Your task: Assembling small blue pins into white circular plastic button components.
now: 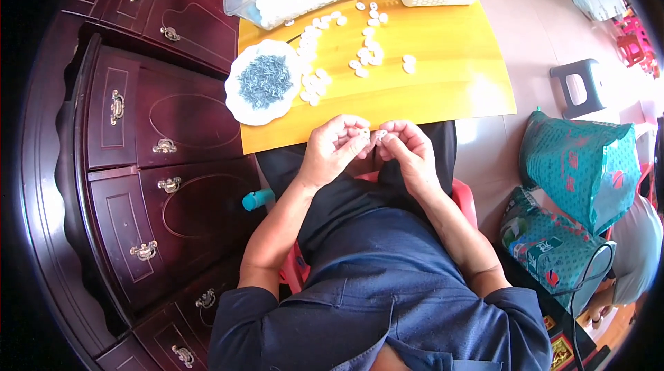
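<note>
White piece (pixel 381 136): pinching in right hand's (pixel 413 156) fingertips at table's (pixel 449 91) near edge; holding left hand (pixel 333 153) nearly closed, can't tell on what; sitting beside dark cabinet (pixel 155 198), facing plate (pixel 234 95) by left edge.

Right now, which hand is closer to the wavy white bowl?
Left. The left hand is to the lower right of the scalloped white bowl, not touching it; the right hand is farther right.
</note>
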`<action>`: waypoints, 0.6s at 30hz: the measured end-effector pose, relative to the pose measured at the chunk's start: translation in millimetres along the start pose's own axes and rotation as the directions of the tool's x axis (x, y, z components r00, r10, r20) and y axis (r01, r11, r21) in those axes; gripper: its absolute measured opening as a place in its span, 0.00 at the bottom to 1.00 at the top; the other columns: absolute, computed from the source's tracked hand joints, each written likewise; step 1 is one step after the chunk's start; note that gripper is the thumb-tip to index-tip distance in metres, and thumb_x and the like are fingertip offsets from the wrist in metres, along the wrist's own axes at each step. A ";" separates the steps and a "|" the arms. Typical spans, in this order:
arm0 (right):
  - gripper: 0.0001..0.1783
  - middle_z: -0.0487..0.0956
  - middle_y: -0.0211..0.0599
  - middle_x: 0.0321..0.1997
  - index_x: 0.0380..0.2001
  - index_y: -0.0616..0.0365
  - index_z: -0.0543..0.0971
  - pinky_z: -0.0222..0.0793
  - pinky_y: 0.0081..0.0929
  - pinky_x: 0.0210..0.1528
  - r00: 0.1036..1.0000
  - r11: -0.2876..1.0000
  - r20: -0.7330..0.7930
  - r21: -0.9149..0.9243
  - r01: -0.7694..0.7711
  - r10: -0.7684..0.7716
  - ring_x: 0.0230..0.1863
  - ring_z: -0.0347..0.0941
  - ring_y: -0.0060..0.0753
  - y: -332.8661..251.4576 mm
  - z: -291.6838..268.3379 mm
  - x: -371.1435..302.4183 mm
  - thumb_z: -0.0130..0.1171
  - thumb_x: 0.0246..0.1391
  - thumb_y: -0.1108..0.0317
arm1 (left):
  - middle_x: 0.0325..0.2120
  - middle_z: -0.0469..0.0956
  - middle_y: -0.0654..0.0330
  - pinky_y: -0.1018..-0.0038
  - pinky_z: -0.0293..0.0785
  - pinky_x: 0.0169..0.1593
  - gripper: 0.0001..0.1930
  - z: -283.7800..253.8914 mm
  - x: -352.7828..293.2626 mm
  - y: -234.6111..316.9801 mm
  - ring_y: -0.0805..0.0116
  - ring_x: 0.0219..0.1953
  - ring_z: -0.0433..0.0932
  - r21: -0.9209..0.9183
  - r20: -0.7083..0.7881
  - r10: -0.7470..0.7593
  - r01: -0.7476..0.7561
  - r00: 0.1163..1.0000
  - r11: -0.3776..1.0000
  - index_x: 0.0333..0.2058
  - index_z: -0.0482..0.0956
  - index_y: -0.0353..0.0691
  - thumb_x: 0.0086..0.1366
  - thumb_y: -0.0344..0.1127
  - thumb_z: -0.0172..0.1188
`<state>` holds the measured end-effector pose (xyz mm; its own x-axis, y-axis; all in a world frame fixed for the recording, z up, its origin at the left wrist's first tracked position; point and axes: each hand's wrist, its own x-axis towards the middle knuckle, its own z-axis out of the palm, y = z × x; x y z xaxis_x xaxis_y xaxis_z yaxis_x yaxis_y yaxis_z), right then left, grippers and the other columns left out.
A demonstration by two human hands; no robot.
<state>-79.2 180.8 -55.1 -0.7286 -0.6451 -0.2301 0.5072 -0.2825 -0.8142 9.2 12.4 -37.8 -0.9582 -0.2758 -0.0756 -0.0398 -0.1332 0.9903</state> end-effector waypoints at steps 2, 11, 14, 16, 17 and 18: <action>0.07 0.81 0.29 0.35 0.45 0.61 0.78 0.69 0.16 0.38 1.000 0.999 0.001 -0.049 0.014 -0.014 0.32 0.72 0.16 0.2 1.1 -0.5 0.57 0.66 0.73 | 0.36 0.80 0.62 0.80 0.80 0.39 0.11 2.1 -1.4 1.4 0.78 0.36 0.80 0.014 -0.015 -0.008 0.008 1.000 1.000 0.49 0.75 0.32 0.70 0.26 0.61; 0.08 0.81 0.27 0.37 0.46 0.61 0.78 0.70 0.15 0.40 1.000 0.997 0.001 -0.068 -0.027 0.027 0.34 0.73 0.14 -6.4 5.4 -5.0 0.57 0.67 0.71 | 0.38 0.83 0.60 0.80 0.81 0.42 0.11 4.3 -2.8 -2.4 0.75 0.40 0.84 0.125 -0.020 0.003 -0.001 1.000 0.992 0.50 0.76 0.33 0.69 0.23 0.60; 0.08 0.80 0.26 0.36 0.46 0.62 0.79 0.70 0.15 0.40 1.000 0.995 0.021 -0.097 0.006 -0.004 0.34 0.73 0.14 -3.7 3.3 -4.2 0.57 0.67 0.71 | 0.40 0.84 0.59 0.80 0.81 0.43 0.12 4.7 -2.2 -0.7 0.74 0.41 0.84 0.151 -0.010 -0.009 0.010 1.000 0.988 0.50 0.77 0.32 0.69 0.23 0.60; 0.08 0.80 0.26 0.36 0.46 0.62 0.79 0.70 0.15 0.40 1.000 0.995 0.016 -0.101 -0.004 0.005 0.34 0.73 0.14 -4.1 3.5 -4.8 0.57 0.67 0.72 | 0.39 0.84 0.58 0.80 0.81 0.43 0.12 4.1 -2.4 -0.7 0.74 0.41 0.84 0.181 -0.005 -0.002 0.003 1.000 0.984 0.50 0.77 0.32 0.69 0.23 0.60; 0.08 0.80 0.26 0.36 0.46 0.62 0.79 0.70 0.15 0.40 1.000 0.994 0.013 -0.106 -0.013 0.014 0.34 0.73 0.14 -4.3 3.7 -5.0 0.57 0.67 0.72 | 0.39 0.84 0.58 0.79 0.80 0.44 0.12 3.9 -2.4 -0.2 0.75 0.41 0.84 0.210 -0.001 0.006 -0.005 1.000 0.978 0.51 0.77 0.32 0.69 0.23 0.60; 0.08 0.80 0.26 0.36 0.46 0.62 0.79 0.70 0.15 0.40 1.000 0.994 0.013 -0.106 -0.014 0.015 0.34 0.73 0.14 -3.8 3.5 -4.8 0.57 0.67 0.72 | 0.39 0.84 0.58 0.79 0.80 0.44 0.12 3.9 -2.1 0.8 0.75 0.41 0.84 0.210 -0.002 0.005 -0.005 1.000 0.978 0.51 0.77 0.32 0.69 0.23 0.60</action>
<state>-76.0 182.5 -49.0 -0.7148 -0.6585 -0.2355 0.4653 -0.1964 -0.8631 10.1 16.6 -36.4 -0.9578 -0.2785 -0.0706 -0.0938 0.0710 0.9931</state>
